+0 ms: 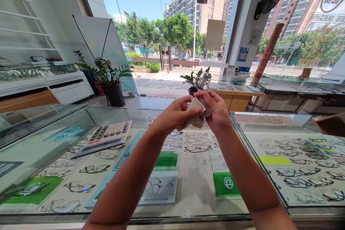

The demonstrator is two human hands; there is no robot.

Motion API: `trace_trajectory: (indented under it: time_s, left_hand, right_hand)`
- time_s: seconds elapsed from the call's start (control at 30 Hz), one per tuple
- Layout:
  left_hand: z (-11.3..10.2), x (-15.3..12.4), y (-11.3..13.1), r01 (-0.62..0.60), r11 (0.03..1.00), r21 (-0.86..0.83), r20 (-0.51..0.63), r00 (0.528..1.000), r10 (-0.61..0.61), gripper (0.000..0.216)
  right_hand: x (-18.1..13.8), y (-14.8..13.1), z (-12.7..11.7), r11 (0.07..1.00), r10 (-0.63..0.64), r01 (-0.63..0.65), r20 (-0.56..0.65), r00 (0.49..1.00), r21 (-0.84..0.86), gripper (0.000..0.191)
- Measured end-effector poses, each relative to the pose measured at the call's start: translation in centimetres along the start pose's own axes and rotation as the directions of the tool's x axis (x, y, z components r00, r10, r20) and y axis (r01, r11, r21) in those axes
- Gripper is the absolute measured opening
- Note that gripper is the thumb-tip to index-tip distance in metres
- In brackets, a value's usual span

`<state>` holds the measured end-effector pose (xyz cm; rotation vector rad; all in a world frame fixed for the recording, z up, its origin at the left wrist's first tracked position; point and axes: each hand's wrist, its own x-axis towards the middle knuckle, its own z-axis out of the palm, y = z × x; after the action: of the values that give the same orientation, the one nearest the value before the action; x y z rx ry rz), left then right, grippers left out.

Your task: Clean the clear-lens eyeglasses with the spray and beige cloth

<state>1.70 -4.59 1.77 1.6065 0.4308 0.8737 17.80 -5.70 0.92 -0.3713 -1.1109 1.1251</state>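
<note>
Above the glass counter, my left hand (179,113) is closed on a beige cleaning cloth (196,107), its thumb pressing the folded fabric. My right hand (217,109) meets it at fingertip height, with thumb and fingers pinched together at the cloth's right edge. Something thin and partly see-through seems to sit between the hands, but cloth and fingers cover most of it. Under the glass below lie rows of eyeglasses (198,148), some right beneath the hands.
A large calculator (105,138) rests on the counter glass (192,201) at left, and a small white bottle (150,120) stands behind my left forearm. Another glass case (302,190) adjoins at right. Potted plants (111,93) stand beyond, by the glass door.
</note>
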Motion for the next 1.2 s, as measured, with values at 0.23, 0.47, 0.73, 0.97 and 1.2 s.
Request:
trace_trajectory:
  time_s: [0.23, 0.47, 0.73, 0.97, 1.2]
  left_hand:
    - [0.5, 0.4, -0.2, -0.055, 0.998, 0.011, -0.12, 0.991, 0.056, 0.041]
    - [0.5, 0.2, -0.1, -0.051, 0.999, 0.011, -0.1, 0.994, 0.052, 0.043]
    - [0.7, 0.1, 0.0, -0.042, 0.996, 0.084, -0.033, 0.998, 0.045, 0.041]
    - [0.9, -0.1, 0.0, 0.001, 0.985, 0.171, -0.1, 0.995, 0.016, 0.047]
    - [1.3, -0.2, 0.4, 0.003, 0.986, 0.169, -0.113, 0.993, 0.016, 0.038]
  right_hand:
    - [0.1, 0.2, 0.0, 0.996, -0.064, 0.061, -0.043, 0.997, -0.07, 0.025]
    - [0.0, 0.1, -0.1, 0.998, -0.062, 0.062, -0.024, 0.998, -0.023, 0.019]
    - [0.0, -0.1, -0.1, 0.995, -0.061, 0.057, -0.034, 0.998, -0.085, 0.025]
    - [0.1, 0.2, -0.3, 0.996, -0.053, 0.052, -0.007, 0.999, -0.078, 0.025]
    - [0.3, 0.3, -0.5, 0.992, -0.047, 0.042, -0.036, 0.998, -0.122, 0.028]
